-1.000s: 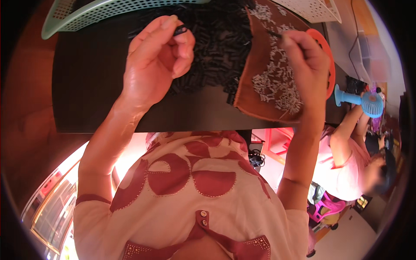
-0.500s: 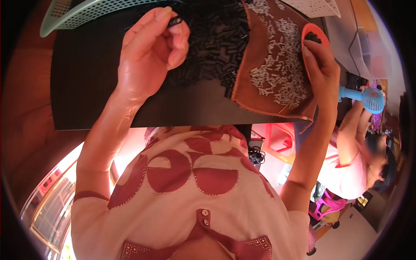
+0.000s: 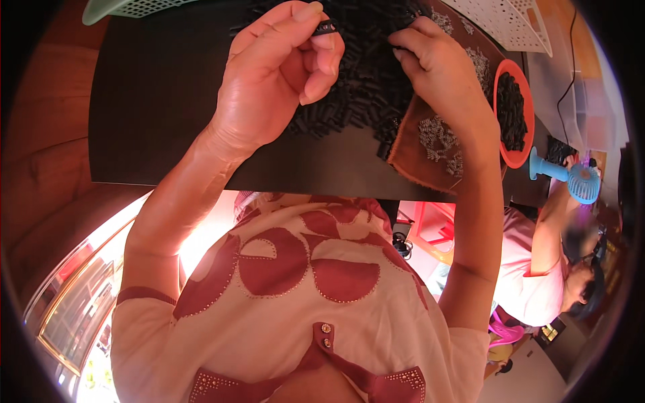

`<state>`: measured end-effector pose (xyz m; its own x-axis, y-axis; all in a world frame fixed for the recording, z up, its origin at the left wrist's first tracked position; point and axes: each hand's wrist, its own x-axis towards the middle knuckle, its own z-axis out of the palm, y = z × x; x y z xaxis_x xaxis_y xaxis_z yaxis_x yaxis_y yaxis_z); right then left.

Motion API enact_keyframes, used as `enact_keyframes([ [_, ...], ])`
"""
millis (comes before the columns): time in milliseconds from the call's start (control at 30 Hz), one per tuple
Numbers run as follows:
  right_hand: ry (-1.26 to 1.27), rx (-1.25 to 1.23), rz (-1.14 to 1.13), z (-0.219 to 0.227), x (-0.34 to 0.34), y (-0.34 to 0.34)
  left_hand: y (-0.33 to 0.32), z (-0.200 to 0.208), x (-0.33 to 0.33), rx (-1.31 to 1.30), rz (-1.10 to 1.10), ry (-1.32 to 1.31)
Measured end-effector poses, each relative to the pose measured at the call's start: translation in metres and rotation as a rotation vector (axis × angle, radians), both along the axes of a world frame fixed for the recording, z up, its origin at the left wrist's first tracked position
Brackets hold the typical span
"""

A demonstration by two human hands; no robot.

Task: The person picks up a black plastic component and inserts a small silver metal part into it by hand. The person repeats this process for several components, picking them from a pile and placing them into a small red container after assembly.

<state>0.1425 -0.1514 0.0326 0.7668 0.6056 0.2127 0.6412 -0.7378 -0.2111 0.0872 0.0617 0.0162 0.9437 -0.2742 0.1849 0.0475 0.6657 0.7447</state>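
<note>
My left hand (image 3: pixel 279 74) is raised over the dark table with its fingers closed. Thumb and fingertips pinch a small black cylindrical piece (image 3: pixel 325 27) with a pale mark on it. My right hand (image 3: pixel 443 70) is held palm down over the right edge of a pile of black tubular pieces (image 3: pixel 359 101). Its curled fingertips are slightly apart and nothing shows between them. Under that hand and wrist lies a brown cloth (image 3: pixel 413 144) bearing many small silvery springs (image 3: pixel 440 144), partly hidden. An orange-red bowl (image 3: pixel 531 127) holding black pieces stands right of my right wrist.
A green perforated basket (image 3: pixel 138 8) is at the far left and a white one (image 3: pixel 514 27) at the far right. A blue handheld fan (image 3: pixel 581 181) sits at the table's right side. Another person in a pink top (image 3: pixel 527 282) is on the right.
My right hand has left the orange-red bowl and moved left to the black pile. The black pieces in the bowl now show plainly. My left hand keeps its pinch; the whole view has shifted.
</note>
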Motion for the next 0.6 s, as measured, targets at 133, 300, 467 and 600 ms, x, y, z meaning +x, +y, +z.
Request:
enact_keyframes([
  [133, 0.048, -0.013, -0.018, 0.017, 0.0, 0.008, 0.0, 0.004, 0.0, -0.015, -0.008, 0.006],
  [300, 0.101, 0.019, 0.032, 0.007, 0.001, 0.005, -0.001, 0.006, 0.0, -0.02, 0.0, 0.007],
  [467, 0.061, -0.086, -0.074, 0.007, -0.004, 0.018, -0.002, 0.005, 0.0, -0.018, 0.002, 0.018],
  [600, 0.039, -0.075, -0.11, 0.004, -0.004, 0.026, -0.004, 0.006, 0.0, -0.009, 0.002, 0.017],
])
